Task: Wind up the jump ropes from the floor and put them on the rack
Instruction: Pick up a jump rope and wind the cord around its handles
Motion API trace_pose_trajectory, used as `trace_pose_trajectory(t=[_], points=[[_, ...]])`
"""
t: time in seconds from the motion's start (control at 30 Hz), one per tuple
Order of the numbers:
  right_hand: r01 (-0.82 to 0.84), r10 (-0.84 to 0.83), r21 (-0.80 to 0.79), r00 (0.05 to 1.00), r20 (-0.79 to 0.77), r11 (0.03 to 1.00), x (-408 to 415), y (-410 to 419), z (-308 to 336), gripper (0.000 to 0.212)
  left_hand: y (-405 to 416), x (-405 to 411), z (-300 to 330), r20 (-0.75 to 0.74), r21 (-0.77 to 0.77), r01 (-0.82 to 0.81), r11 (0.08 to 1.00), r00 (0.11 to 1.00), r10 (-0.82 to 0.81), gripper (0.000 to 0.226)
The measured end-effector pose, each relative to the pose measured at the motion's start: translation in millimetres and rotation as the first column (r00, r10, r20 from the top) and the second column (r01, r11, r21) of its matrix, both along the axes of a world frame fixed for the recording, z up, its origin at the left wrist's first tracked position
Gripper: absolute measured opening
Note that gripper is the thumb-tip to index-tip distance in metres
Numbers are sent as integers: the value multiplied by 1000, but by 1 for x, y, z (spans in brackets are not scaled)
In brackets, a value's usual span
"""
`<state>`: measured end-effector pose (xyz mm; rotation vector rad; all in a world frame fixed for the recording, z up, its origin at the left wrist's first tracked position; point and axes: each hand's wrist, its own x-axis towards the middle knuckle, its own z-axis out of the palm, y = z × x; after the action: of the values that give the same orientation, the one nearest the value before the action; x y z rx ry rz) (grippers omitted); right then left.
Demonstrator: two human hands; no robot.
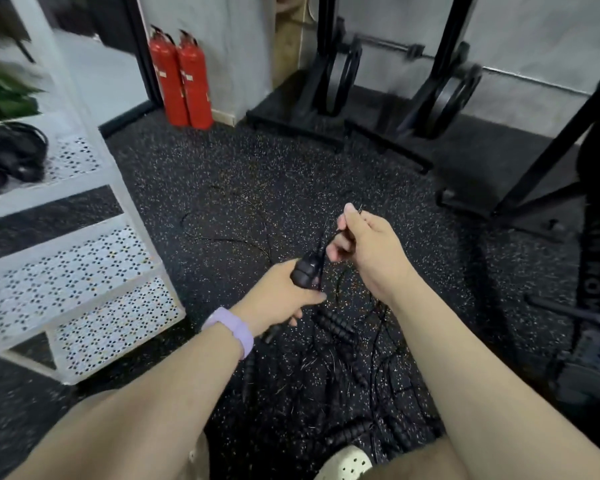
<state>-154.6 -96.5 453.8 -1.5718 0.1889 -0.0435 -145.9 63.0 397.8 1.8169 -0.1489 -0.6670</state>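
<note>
Even, soft indoor light falls without hard shadows or glare. Motion blur smears the white rack (84,237) at nine o'clock; wide-angle distortion bends the black frames (447,64) toward two o'clock.

Little can be read here. On the black upright bag (594,271) at the right edge, pale capital letters run sideways down its length — too blurred and cropped to make out as a word. The two red fire extinguishers (181,81) by the wall carry small white labels — their print is too small and smeared to read.
</note>
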Motion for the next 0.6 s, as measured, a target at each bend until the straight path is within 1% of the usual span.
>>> trace_pose_trajectory(t=[0.07, 0.17, 0.2, 0.23, 0.27, 0.3, 0.33, 0.37, 0.4, 0.43, 0.47, 0.53, 0.57, 0.6], points=[[-14, 13, 70, 1000, 18, 997, -3, 2, -1, 38, -13, -2, -2, 4, -54, -16, 998, 1000, 16, 24], [1, -10, 222, 999, 40, 975, -7, -6, -8, 31, -24, 9, 5, 69, -49, -53, 997, 996, 56, 12], [0, -10, 219, 999, 44, 976, -8, -13, -10, 29, -24, 16, 9, 89, -60, -97, 993, 991, 102, 10], [-10, 7, 128, 1000, 21, 992, -8, -20, -13, 26, -23, 24, 15, 96, -97, -151, 984, 982, 161, 10], [-48, 46, -55, 998, -39, 997, -8, -26, -17, 24, -20, 33, 22, 91, -153, -203, 967, 972, 219, 11], [-129, 95, -272, 986, -135, 953, -8, -30, -20, 24, -18, 41, 30, 85, -213, -241, 947, 961, 264, 13], [-246, 148, -431, 957, -250, 868, -7, -31, -29, 28, -16, 48, 38, 79, -270, -262, 926, 953, 293, 13], [-380, 212, -516, 910, -356, 767, -4, -28, -37, 36, -14, 55, 44, 67, -332, -275, 903, 947, 313, 14], [-493, 272, -541, 857, -438, 681, 0, -22, -46, 40, -13, 61, 48, 46, -393, -284, 875, 944, 327, 14], [-572, 325, -528, 809, -490, 628, 5, -15, -55, 41, -12, 66, 51, 22, -437, -296, 850, 941, 339, 14], [-612, 370, -513, 783, -501, 602, 11, -7, -62, 37, -11, 71, 51, 1, -457, -310, 834, 937, 349, 14], [-611, 422, -520, 790, -444, 597, 26, 3, -67, 35, -9, 81, 49, -37, -470, -342, 814, 929, 369, 13], [-577, 414, -525, 816, -403, 626, 33, 6, -66, 37, -7, 86, 47, -60, -471, -364, 803, 922, 383, 11], [-523, 381, -517, 851, -362, 677, 40, 6, -64, 38, -5, 90, 44, -76, -452, -386, 804, 915, 396, 9]])
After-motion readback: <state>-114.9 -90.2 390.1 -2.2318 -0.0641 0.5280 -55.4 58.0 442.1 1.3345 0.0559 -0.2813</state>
